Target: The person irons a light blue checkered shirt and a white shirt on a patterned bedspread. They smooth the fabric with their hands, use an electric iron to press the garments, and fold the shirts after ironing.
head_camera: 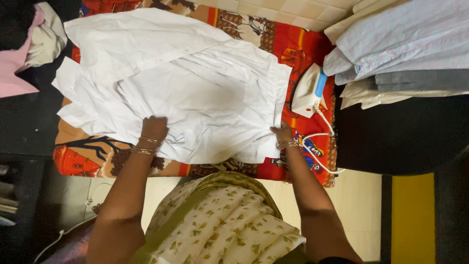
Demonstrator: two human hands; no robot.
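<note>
— Hands first: how are they placed on the white shirt [195, 93]?

— Both are laid on its near hem. The left hand [154, 129] is pressed flat and open on the cloth, at the hem's left part. The right hand [282, 132] is closed on the shirt's right edge, the fabric pinched between fingers and thumb.

— And where is the shirt itself spread?

— It is spread across the red patterned cloth [298, 49] that covers the counter, wrinkled, with a sleeve folded over at its far side.

— What is kept around it?

— A white iron with a blue handle [309, 90] is set down just right of the shirt, its cord [317, 146] looped beside the right hand. A stack of folded clothes [395, 54] is seen further right of the shirt, and a pink garment [17, 58] to its far left.

— How could the smoothing be done well?

— As a judgement: the edge should be drawn taut by the right hand while the cloth is held down by the left, so creases are pulled out evenly. The cord is best kept off the shirt.
</note>
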